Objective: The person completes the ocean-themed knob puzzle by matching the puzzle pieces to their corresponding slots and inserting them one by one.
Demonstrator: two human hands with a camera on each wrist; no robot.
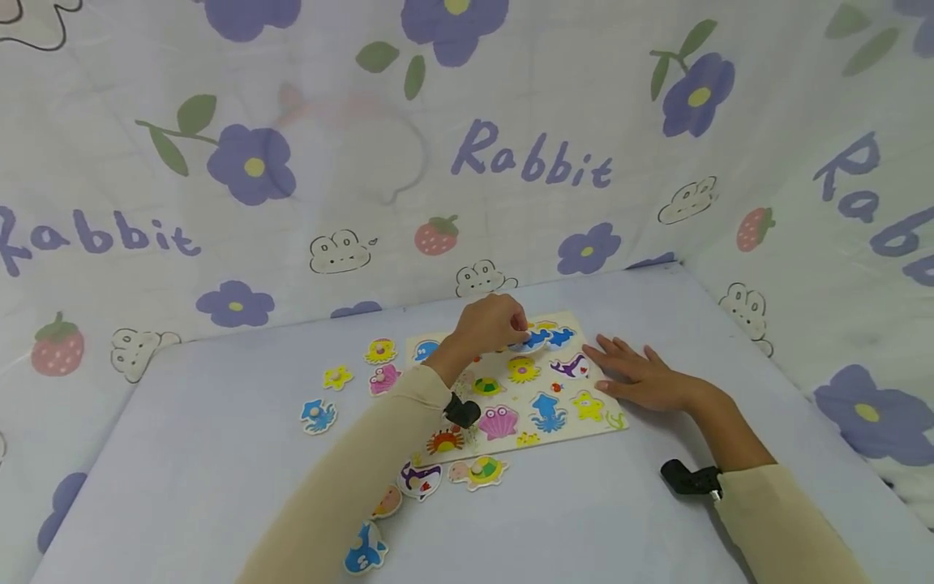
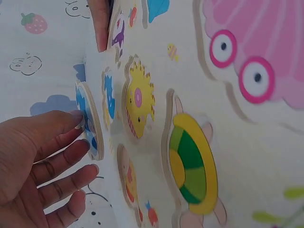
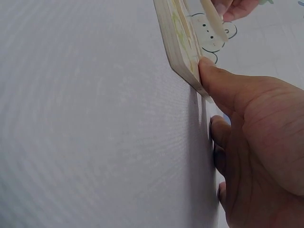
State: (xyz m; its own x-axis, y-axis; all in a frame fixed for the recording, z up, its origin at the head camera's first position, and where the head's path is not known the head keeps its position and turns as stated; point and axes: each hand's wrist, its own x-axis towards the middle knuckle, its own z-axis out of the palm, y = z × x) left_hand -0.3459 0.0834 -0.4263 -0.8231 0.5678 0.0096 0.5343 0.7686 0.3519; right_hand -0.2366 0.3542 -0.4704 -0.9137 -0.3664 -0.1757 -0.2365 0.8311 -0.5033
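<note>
My left hand [image 1: 490,328] pinches a flat wooden puzzle piece [image 1: 535,341] printed in blue, with a pale rim, over the back right part of a puzzle board [image 1: 467,401]. In the left wrist view the piece [image 2: 95,126] stands tilted on edge between thumb and fingers, beside a blue-printed recess [image 2: 109,97]. The board's recesses show sea animals, among them a green turtle [image 1: 487,385] and a pink shell [image 1: 499,422]. Flat beside the board's right edge lies my right hand [image 1: 638,377], its fingers spread and its thumb [image 3: 216,78] touching that edge.
Loose knobbed pieces lie left of the board: a yellow star [image 1: 337,377], a pink shell piece [image 1: 384,379] and a blue squid [image 1: 318,415]. Along the front edge are a purple whale [image 1: 419,480], a turtle piece [image 1: 477,471] and a blue piece [image 1: 366,549]. A printed curtain [image 1: 350,162] hangs behind.
</note>
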